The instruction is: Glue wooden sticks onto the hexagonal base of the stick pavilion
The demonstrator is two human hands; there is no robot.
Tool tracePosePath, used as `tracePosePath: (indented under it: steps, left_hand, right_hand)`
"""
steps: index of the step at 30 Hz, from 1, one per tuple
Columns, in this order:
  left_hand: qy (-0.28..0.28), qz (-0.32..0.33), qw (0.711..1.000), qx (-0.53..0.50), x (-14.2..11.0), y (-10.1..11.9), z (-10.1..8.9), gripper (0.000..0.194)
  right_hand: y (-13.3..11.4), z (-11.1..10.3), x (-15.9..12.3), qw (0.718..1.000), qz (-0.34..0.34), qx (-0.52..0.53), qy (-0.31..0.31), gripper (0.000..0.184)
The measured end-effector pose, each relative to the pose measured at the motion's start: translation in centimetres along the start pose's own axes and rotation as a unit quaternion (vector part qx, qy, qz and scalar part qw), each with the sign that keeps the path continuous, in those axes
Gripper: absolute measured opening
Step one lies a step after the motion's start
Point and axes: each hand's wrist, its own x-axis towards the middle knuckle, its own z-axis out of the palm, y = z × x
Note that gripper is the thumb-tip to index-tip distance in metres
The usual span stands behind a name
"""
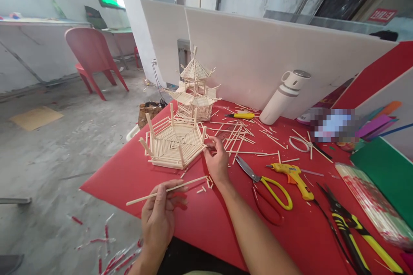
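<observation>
My left hand (161, 212) pinches a long thin wooden stick (137, 200) between thumb and fingers, its far end pointing right. At the right corner of a hexagonal stick platform (167, 146), my right hand (217, 159) is closed, thumb and fingertips against the edge; whether a small piece lies between them I cannot tell. Short upright posts stand round the platform, with rails along its far and left sides. Behind it rises a tiered stick pagoda (194, 90). Small cut stick pieces (203, 189) lie between my hands.
On the red tabletop (129, 163) lie loose sticks (238, 137), a yellow utility knife (243, 116), scissors (274, 189), a glue gun (292, 176), black-and-yellow cutters (346, 219) and a packet of sticks (371, 202). A white flask (284, 99) stands before the white board (245, 56).
</observation>
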Motion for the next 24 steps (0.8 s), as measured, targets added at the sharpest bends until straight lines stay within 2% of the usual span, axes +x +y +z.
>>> tracePosePath:
  steps: [24]
  left_hand:
    - [0.009, -0.012, 1.0, -0.012, -0.3, 0.03, -0.24, 0.034]
  right_hand:
    - [0.26, -0.04, -0.24, 1.0, -0.01, 0.0, -0.001, 0.035]
